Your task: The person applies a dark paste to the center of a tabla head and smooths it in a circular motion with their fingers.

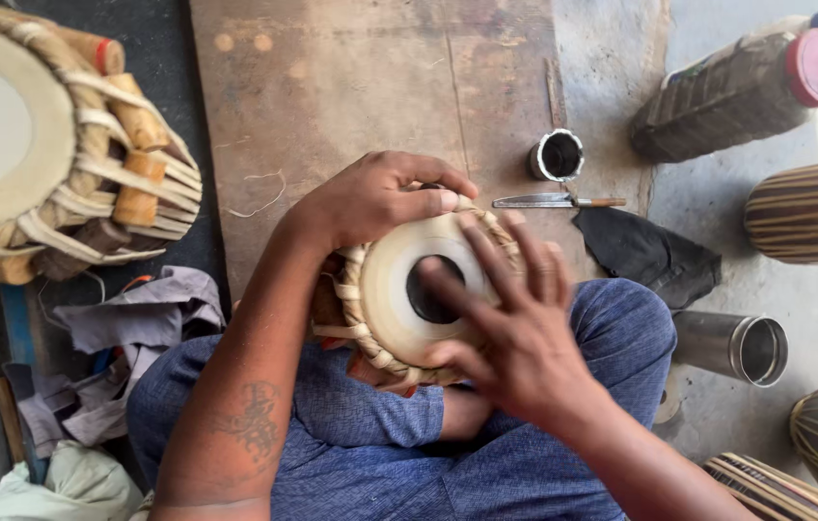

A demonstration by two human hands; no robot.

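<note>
The small drum [399, 289] rests tilted in the person's lap, on the blue trousers [370, 434], its pale head facing up with a black central patch [431, 289]. The right hand [515, 328] lies flat and open on the drumhead, fingers [486, 256] spread across the black patch and the pale ring; it grips nothing. The left hand [375, 198] curls over the far rim of the drum, thumb pressed along the woven edge, holding the drum steady.

To the left of the lap lies a heap of grey rags [129, 328]. Beyond the drum, a brown board [351, 87] covers the floor. On its right edge lie a knife [554, 202] and a small metal cup [557, 155], just beside each other. A black cloth [645, 253] and a steel tumbler [732, 345] on its side lie right of the knee. A larger strapped drum [42, 145] stands far left; a dark bottle with a red cap [742, 92] lies far right.
</note>
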